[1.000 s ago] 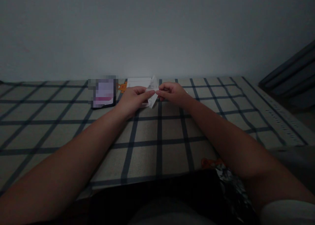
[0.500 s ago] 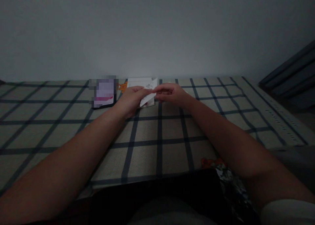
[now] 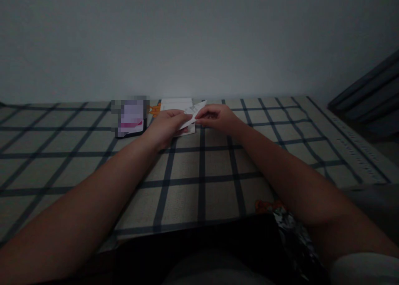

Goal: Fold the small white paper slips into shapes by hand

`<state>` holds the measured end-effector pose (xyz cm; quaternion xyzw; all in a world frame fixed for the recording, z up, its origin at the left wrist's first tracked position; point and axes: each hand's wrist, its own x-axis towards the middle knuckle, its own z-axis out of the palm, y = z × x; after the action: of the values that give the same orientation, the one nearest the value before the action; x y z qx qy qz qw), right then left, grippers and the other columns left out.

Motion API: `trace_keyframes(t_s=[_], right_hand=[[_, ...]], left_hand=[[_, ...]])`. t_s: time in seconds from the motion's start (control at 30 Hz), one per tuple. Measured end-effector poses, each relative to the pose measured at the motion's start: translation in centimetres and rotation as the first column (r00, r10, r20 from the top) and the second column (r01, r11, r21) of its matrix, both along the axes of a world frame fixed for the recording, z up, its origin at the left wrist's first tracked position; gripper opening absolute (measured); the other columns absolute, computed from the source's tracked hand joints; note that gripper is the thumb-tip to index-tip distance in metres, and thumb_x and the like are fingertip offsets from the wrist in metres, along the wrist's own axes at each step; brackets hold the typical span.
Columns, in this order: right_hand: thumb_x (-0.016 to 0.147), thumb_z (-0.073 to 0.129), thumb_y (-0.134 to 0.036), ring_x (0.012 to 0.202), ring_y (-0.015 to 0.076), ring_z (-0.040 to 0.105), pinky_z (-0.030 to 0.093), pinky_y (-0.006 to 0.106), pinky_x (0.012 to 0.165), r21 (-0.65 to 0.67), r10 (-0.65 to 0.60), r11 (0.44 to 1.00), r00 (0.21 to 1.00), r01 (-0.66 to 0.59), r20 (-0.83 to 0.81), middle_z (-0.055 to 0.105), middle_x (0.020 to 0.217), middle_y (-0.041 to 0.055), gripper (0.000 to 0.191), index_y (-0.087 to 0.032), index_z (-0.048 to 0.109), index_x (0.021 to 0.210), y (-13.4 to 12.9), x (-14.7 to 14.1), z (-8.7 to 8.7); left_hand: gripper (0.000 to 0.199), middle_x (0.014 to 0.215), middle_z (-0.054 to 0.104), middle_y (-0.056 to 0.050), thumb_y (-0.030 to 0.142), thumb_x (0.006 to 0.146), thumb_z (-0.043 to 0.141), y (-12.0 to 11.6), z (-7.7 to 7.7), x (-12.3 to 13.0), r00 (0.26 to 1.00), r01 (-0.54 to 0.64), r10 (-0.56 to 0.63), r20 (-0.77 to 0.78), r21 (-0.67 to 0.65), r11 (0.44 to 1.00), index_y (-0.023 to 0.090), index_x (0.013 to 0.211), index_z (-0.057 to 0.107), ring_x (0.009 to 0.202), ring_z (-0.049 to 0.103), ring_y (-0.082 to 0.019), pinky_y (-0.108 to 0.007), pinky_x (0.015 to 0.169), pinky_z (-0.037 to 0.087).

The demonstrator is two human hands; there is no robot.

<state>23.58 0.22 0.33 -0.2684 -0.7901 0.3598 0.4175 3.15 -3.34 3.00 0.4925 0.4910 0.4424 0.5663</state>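
Note:
A small folded piece of white paper (image 3: 193, 110) with faint grey marks is held above the table, tilted up to the right. My left hand (image 3: 170, 125) is closed on its left side, the thumb lying on top. My right hand (image 3: 216, 116) pinches the paper's right edge between thumb and fingertips. Beneath and behind them lies a white paper pad or booklet (image 3: 176, 104), partly covered by my left hand. How the underside of the folded paper looks is hidden by my fingers.
A phone (image 3: 132, 116) with a lit, blurred screen is left of my hands. An orange figure (image 3: 154, 109) shows beside the white pad. A checked cloth (image 3: 187, 164) covers the table, which meets a plain wall (image 3: 199, 40). Dark folded fabric (image 3: 370, 94) hangs at right.
The folded paper has turned, its upper tip shifting right. My right fingertips have come together on its edge. My left hand has stayed nearly in place.

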Motion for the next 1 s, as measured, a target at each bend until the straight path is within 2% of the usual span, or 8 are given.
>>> trace_keyframes(t_s=[0.17,0.33,0.43,0.53,0.73,1.0], right_hand=[[0.086,0.076,-0.043,0.078,0.0136,0.066,0.053,0.028,0.074,0.004,-0.001,1.0,1.0,0.001,0.012,0.076,0.095,0.0067,0.033,-0.014,0.079,0.103,-0.1,0.3,0.2],[0.087,0.074,-0.043,0.076,0.0138,0.066,0.053,0.028,0.074,-0.02,-0.045,0.999,0.998,0.046,0.052,0.075,0.093,0.0054,0.031,-0.016,0.078,0.101,-0.2,0.3,0.4],[0.083,0.076,-0.044,0.075,0.0139,0.064,0.053,0.029,0.073,-0.066,-0.067,0.996,0.998,0.067,-0.002,0.071,0.087,0.0041,0.032,-0.015,0.075,0.097,0.0,0.1,0.3],[0.08,0.078,-0.044,0.075,0.0133,0.062,0.054,0.029,0.072,-0.122,-0.064,0.991,0.996,0.057,-0.061,0.068,0.086,0.0031,0.035,-0.015,0.068,0.096,0.2,-0.1,0.2],[0.077,0.079,-0.039,0.074,0.012,0.06,0.052,0.027,0.068,-0.148,-0.082,0.987,0.992,0.068,-0.095,0.064,0.084,0.0003,0.034,-0.017,0.062,0.096,0.1,-0.3,0.1],[0.077,0.079,-0.045,0.079,0.0154,0.063,0.053,0.03,0.073,-0.111,-0.111,0.988,0.992,0.104,-0.06,0.069,0.085,0.0036,0.036,-0.015,0.07,0.094,0.2,-0.3,0.0]], left_hand=[[0.011,0.072,0.069,-0.003,0.024,0.076,0.075,-0.2,0.3,0.2,0.999,0.002,0.0,-0.039,0.033,0.999,0.015,0.071,0.071,0.059,0.058,-0.01,-0.019,0.056,0.046],[0.015,0.071,0.069,-0.004,0.029,0.075,0.078,0.2,-0.5,-0.2,0.998,0.048,-0.043,-0.055,0.078,0.996,0.015,0.073,0.073,0.058,0.058,-0.011,-0.02,0.055,0.045],[0.023,0.067,0.068,-0.003,0.037,0.073,0.081,0.4,-1.0,-0.6,0.985,0.123,-0.102,-0.136,0.158,0.98,0.015,0.072,0.074,0.057,0.056,-0.011,-0.02,0.053,0.041],[0.027,0.067,0.069,-0.004,0.042,0.073,0.083,0.4,-1.3,-0.6,0.981,0.14,-0.112,-0.156,0.182,0.973,0.016,0.072,0.074,0.056,0.055,-0.011,-0.021,0.051,0.039],[0.024,0.064,0.068,-0.004,0.038,0.069,0.086,0.3,-1.3,-0.5,0.989,0.076,-0.052,-0.14,0.168,0.983,0.017,0.073,0.074,0.059,0.06,-0.016,-0.026,0.054,0.046],[0.025,0.065,0.069,-0.005,0.037,0.067,0.086,0.5,-1.4,-0.6,0.99,0.071,-0.049,-0.134,0.166,0.983,0.017,0.077,0.076,0.059,0.062,-0.017,-0.027,0.054,0.05]])
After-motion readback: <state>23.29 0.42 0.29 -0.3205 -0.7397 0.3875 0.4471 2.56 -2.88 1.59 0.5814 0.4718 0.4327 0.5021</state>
